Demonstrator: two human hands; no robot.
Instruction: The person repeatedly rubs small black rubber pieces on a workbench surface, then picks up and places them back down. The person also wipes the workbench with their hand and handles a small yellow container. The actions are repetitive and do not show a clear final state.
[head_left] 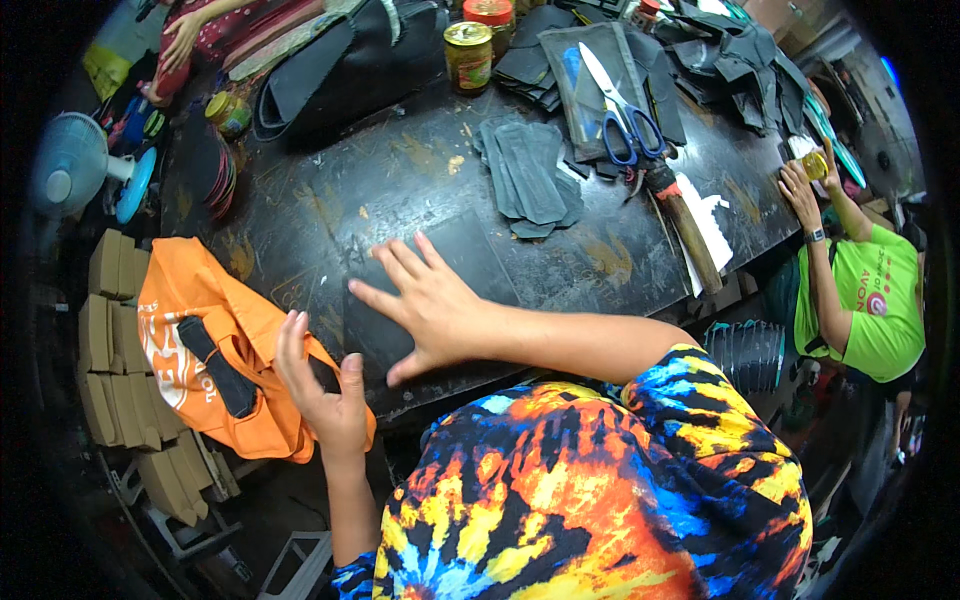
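Observation:
My right hand (435,310) reaches across from the right with its fingers spread over a flat black sheet or board (475,250) on the table; whether the palm touches it I cannot tell. My left hand (330,395) is raised at the table's near edge, fingers stretched and thumb apart, holding nothing. Right beside it lies an orange printed cloth or bag (190,290), with a dark elongated piece (225,370) resting on it. Beyond my right hand is a loose stack of dark grey cut pieces (530,180).
Blue-handled scissors (625,135) and a wooden-handled tool (690,225) lie at the right. Jars (468,60), a rolled black sheet (345,75) and black scraps (735,65) line the far side. A fan (75,165) and cardboard boxes (115,345) stand left. A person in green (870,300) works at right.

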